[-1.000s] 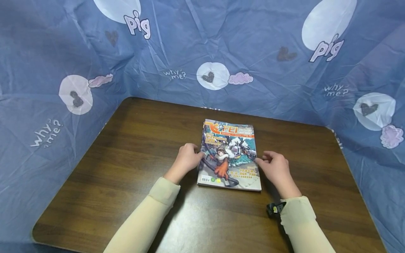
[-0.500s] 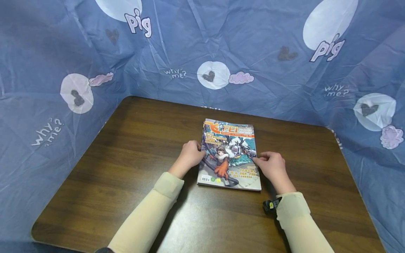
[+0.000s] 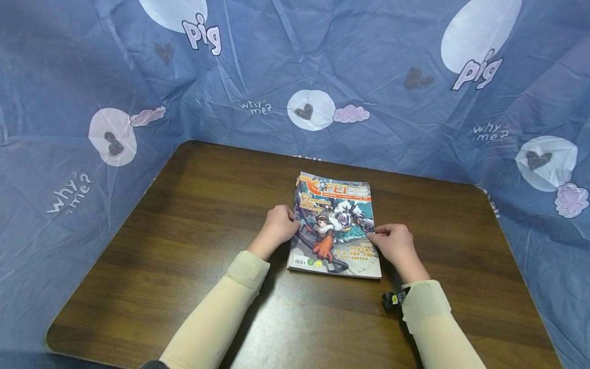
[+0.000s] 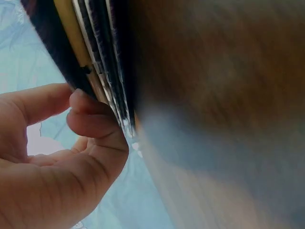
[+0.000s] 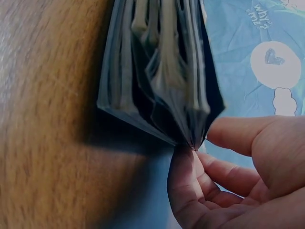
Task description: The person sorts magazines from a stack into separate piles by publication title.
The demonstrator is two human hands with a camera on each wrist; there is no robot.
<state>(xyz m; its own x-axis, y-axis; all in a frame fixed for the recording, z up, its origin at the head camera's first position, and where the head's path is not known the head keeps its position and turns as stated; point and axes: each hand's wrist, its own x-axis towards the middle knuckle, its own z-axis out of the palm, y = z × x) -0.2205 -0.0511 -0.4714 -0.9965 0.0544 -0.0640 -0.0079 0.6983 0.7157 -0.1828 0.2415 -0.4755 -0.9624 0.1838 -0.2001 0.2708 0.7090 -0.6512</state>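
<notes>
A stack of magazines (image 3: 338, 218) lies near the middle of the table, its top cover showing orange lettering and cartoon figures. My left hand (image 3: 276, 228) pinches the stack's left side, thumb at the cover's edge and fingers curled against the side. In the left wrist view several thin spines (image 4: 97, 52) meet the bent fingers. On the opposite side my right hand (image 3: 395, 246) grips the edge, its thumb over the cover. The right wrist view has the page edges (image 5: 157, 71) squeezed together at the fingertips, with a finger beneath them.
The dark wooden table (image 3: 193, 220) has rounded corners. A blue cloth (image 3: 258, 61) printed with hearts, clouds and words hangs behind and around it. A small black device (image 3: 392, 300) is strapped at the right wrist.
Both hands have moved slightly inward against the magazines, the right thumb now further onto the cover. The stack's upper left corner has shifted a little; otherwise it stays in place.
</notes>
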